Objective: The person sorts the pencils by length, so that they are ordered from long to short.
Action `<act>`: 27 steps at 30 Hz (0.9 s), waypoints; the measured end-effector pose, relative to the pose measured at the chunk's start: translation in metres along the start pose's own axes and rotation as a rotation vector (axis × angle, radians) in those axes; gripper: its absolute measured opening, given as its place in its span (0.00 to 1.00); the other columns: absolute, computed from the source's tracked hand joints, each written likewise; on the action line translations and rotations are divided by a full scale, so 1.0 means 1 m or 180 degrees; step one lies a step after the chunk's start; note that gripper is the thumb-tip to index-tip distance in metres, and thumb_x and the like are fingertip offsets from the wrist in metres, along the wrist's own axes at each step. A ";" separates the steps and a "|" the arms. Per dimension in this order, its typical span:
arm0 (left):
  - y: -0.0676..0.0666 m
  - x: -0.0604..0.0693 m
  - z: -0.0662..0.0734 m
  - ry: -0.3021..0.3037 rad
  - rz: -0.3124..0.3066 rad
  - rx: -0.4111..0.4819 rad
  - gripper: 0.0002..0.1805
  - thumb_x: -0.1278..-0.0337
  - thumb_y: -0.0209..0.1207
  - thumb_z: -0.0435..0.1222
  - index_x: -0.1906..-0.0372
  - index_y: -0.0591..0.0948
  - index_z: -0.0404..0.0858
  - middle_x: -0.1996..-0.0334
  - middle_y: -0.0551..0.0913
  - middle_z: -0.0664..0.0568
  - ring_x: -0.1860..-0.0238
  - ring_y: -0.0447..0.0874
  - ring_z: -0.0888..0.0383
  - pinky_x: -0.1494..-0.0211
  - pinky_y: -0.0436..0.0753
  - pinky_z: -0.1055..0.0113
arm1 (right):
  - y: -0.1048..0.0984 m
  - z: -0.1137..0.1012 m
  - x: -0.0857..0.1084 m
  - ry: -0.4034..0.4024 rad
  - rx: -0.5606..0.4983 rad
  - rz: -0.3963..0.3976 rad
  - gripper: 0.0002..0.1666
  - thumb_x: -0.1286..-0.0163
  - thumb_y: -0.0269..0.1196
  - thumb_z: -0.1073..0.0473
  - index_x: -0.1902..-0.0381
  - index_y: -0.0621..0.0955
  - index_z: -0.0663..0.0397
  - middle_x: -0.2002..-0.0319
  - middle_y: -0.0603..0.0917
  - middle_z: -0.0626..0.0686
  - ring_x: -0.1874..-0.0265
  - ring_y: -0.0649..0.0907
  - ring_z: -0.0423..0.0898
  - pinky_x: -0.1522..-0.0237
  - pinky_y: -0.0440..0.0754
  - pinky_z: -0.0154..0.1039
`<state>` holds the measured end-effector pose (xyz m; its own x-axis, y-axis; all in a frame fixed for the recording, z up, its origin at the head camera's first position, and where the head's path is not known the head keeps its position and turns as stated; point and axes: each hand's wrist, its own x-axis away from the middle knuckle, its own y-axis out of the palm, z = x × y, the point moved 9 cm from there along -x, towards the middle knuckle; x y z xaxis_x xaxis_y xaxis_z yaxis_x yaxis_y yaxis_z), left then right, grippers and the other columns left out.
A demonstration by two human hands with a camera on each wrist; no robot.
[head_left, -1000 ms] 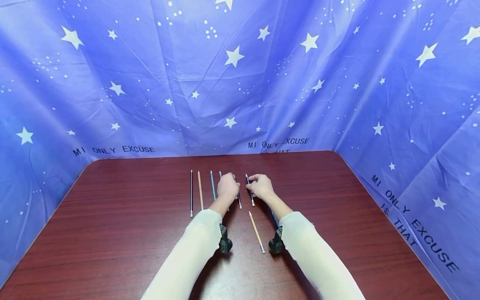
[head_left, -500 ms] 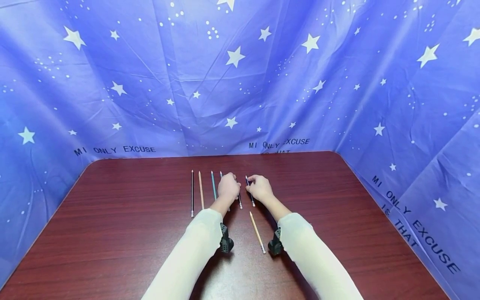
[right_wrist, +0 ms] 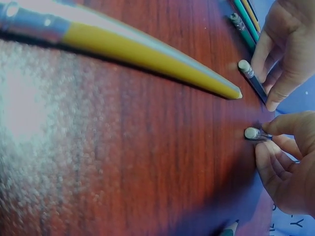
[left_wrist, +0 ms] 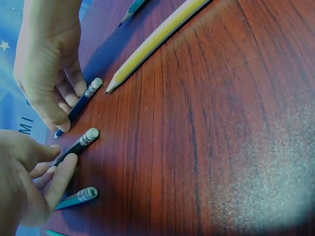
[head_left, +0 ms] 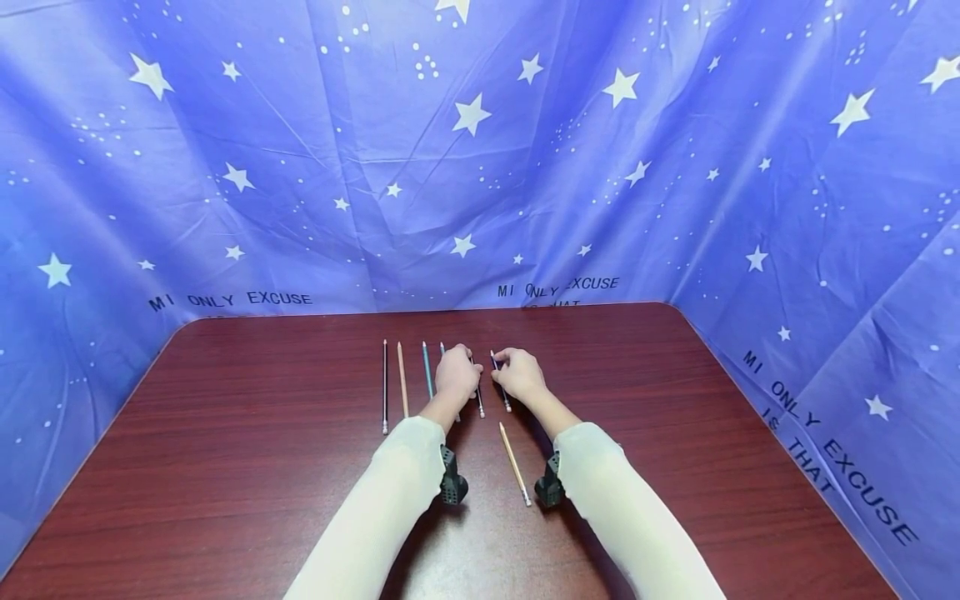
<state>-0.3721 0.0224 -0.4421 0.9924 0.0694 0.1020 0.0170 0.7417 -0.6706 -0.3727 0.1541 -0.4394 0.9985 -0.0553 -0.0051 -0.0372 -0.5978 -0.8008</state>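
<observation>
In the head view my left hand holds a black pencil with a white eraser between thumb and fingers, low at the table. My right hand pinches a dark blue pencil a short way to the right; its eraser end points toward me. Both pencils lie nearly parallel, with a gap between them. Left of my left hand lie a second black pencil, a natural-wood pencil and a teal pencil. Another pencil is mostly hidden under that hand.
A yellow pencil lies slanted nearer to me, between my forearms. The tip of a further green pencil shows at the top of the left wrist view. Behind the reddish-brown table hangs a blue star-patterned cloth.
Both hands stay almost in place on their pencils. The right sleeve has shifted slightly left and now hides a dark pencil that showed beside it a second ago.
</observation>
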 end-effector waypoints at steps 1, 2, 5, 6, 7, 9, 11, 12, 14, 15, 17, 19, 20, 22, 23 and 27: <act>0.000 0.000 0.000 0.0001 0.0000 0.0004 0.17 0.40 0.58 0.36 0.47 0.75 0.35 0.53 0.82 0.42 0.88 0.78 0.59 0.83 0.80 0.70 | -0.001 -0.001 0.000 -0.0017 0.0003 0.0006 0.18 0.44 0.66 0.59 0.54 0.83 0.52 0.77 0.79 0.47 0.77 0.76 0.41 0.76 0.70 0.31; -0.001 0.001 0.000 0.0009 0.0008 -0.0022 0.18 0.41 0.58 0.37 0.47 0.75 0.35 0.54 0.83 0.43 0.88 0.78 0.59 0.81 0.81 0.70 | -0.001 -0.001 0.000 -0.0027 0.0009 0.0006 0.18 0.44 0.66 0.59 0.54 0.83 0.53 0.77 0.79 0.48 0.76 0.76 0.41 0.76 0.70 0.31; -0.003 0.002 0.002 0.0058 0.0026 -0.0091 0.18 0.41 0.59 0.38 0.48 0.76 0.36 0.57 0.84 0.44 0.89 0.78 0.61 0.72 0.83 0.67 | -0.003 -0.002 0.001 -0.0064 0.0026 0.0002 0.18 0.45 0.67 0.59 0.55 0.83 0.53 0.76 0.79 0.48 0.75 0.76 0.42 0.75 0.70 0.32; -0.004 0.003 0.004 0.0086 0.0031 -0.0113 0.18 0.42 0.60 0.39 0.49 0.76 0.36 0.59 0.85 0.44 0.89 0.78 0.61 0.69 0.83 0.67 | -0.004 -0.002 0.001 -0.0083 0.0038 -0.0001 0.18 0.45 0.67 0.59 0.55 0.83 0.53 0.76 0.79 0.48 0.75 0.76 0.42 0.74 0.71 0.32; -0.005 0.003 0.005 0.0117 0.0036 -0.0137 0.18 0.42 0.60 0.39 0.49 0.76 0.36 0.60 0.85 0.44 0.89 0.78 0.61 0.66 0.83 0.66 | -0.005 -0.002 0.001 -0.0096 0.0045 -0.0003 0.17 0.46 0.67 0.58 0.56 0.83 0.53 0.76 0.79 0.48 0.75 0.76 0.43 0.74 0.71 0.33; -0.008 0.005 0.009 0.0177 0.0039 -0.0161 0.18 0.43 0.61 0.40 0.50 0.77 0.36 0.63 0.85 0.45 0.88 0.79 0.61 0.62 0.83 0.64 | -0.006 -0.002 0.001 -0.0136 0.0063 -0.0011 0.17 0.46 0.67 0.57 0.57 0.83 0.54 0.75 0.80 0.49 0.74 0.76 0.43 0.73 0.72 0.34; -0.011 0.006 0.012 0.0220 0.0042 -0.0193 0.18 0.44 0.62 0.41 0.51 0.77 0.36 0.64 0.85 0.46 0.86 0.79 0.61 0.61 0.83 0.62 | -0.008 -0.002 0.001 -0.0167 0.0075 -0.0026 0.17 0.46 0.67 0.57 0.58 0.83 0.54 0.74 0.80 0.49 0.74 0.77 0.43 0.72 0.73 0.34; -0.012 0.007 0.014 0.0239 0.0026 -0.0208 0.18 0.44 0.62 0.42 0.51 0.77 0.36 0.66 0.86 0.47 0.86 0.79 0.60 0.62 0.82 0.63 | -0.009 -0.001 0.002 -0.0180 0.0073 -0.0039 0.17 0.47 0.67 0.56 0.58 0.83 0.54 0.74 0.81 0.49 0.73 0.77 0.43 0.72 0.73 0.34; -0.014 0.008 0.016 0.0292 -0.0016 -0.0250 0.19 0.45 0.62 0.43 0.52 0.77 0.37 0.70 0.85 0.49 0.86 0.79 0.61 0.66 0.80 0.65 | -0.012 0.001 0.003 -0.0209 0.0064 -0.0069 0.16 0.46 0.67 0.56 0.58 0.83 0.54 0.74 0.81 0.49 0.74 0.77 0.43 0.73 0.73 0.33; -0.014 0.009 0.017 0.0315 -0.0061 -0.0261 0.20 0.46 0.63 0.44 0.52 0.77 0.37 0.71 0.85 0.50 0.86 0.79 0.61 0.68 0.79 0.66 | -0.013 0.002 0.003 -0.0217 0.0069 -0.0089 0.16 0.46 0.67 0.56 0.58 0.83 0.54 0.74 0.81 0.49 0.75 0.77 0.42 0.74 0.72 0.33; -0.016 0.012 0.019 0.0356 -0.0165 -0.0251 0.21 0.46 0.62 0.45 0.51 0.77 0.37 0.75 0.84 0.51 0.87 0.78 0.61 0.72 0.78 0.68 | -0.017 0.002 0.006 -0.0250 0.0044 -0.0140 0.16 0.46 0.67 0.57 0.58 0.82 0.54 0.75 0.81 0.49 0.77 0.76 0.42 0.75 0.72 0.32; -0.018 0.014 0.020 0.0423 -0.0260 -0.0251 0.22 0.46 0.62 0.46 0.50 0.77 0.37 0.77 0.83 0.52 0.88 0.77 0.62 0.72 0.77 0.68 | -0.022 0.003 0.009 -0.0291 0.0020 -0.0188 0.16 0.45 0.66 0.57 0.57 0.82 0.55 0.77 0.80 0.50 0.79 0.76 0.42 0.76 0.71 0.32; -0.019 0.016 0.021 0.0458 -0.0290 -0.0250 0.22 0.46 0.62 0.46 0.50 0.77 0.37 0.76 0.83 0.52 0.88 0.77 0.62 0.71 0.78 0.68 | -0.025 0.003 0.010 -0.0310 0.0019 -0.0215 0.17 0.45 0.66 0.57 0.57 0.82 0.55 0.77 0.80 0.50 0.79 0.76 0.41 0.75 0.71 0.32; -0.021 0.019 0.022 0.0512 -0.0328 -0.0229 0.22 0.46 0.62 0.46 0.51 0.78 0.36 0.76 0.83 0.53 0.87 0.78 0.61 0.66 0.80 0.66 | -0.030 0.003 0.014 -0.0344 0.0025 -0.0248 0.17 0.45 0.66 0.57 0.57 0.82 0.56 0.77 0.80 0.50 0.79 0.76 0.41 0.74 0.72 0.33; -0.022 0.021 0.022 0.0542 -0.0346 -0.0219 0.21 0.46 0.62 0.45 0.51 0.78 0.36 0.76 0.83 0.53 0.87 0.79 0.61 0.64 0.80 0.65 | -0.032 0.004 0.016 -0.0355 0.0034 -0.0258 0.17 0.45 0.66 0.57 0.57 0.82 0.56 0.77 0.79 0.49 0.79 0.76 0.41 0.74 0.73 0.33; -0.024 0.032 0.022 0.0651 -0.0434 -0.0164 0.20 0.46 0.63 0.45 0.54 0.78 0.35 0.73 0.82 0.53 0.85 0.81 0.59 0.65 0.81 0.67 | -0.040 0.009 0.024 -0.0402 0.0021 -0.0298 0.17 0.45 0.66 0.57 0.57 0.81 0.57 0.78 0.80 0.50 0.80 0.76 0.40 0.71 0.74 0.34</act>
<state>-0.3439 0.0216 -0.4064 0.9844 -0.1693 0.0469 0.1536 0.6996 -0.6979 -0.3472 0.1836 -0.4127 0.9948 0.1016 -0.0053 0.0560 -0.5903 -0.8052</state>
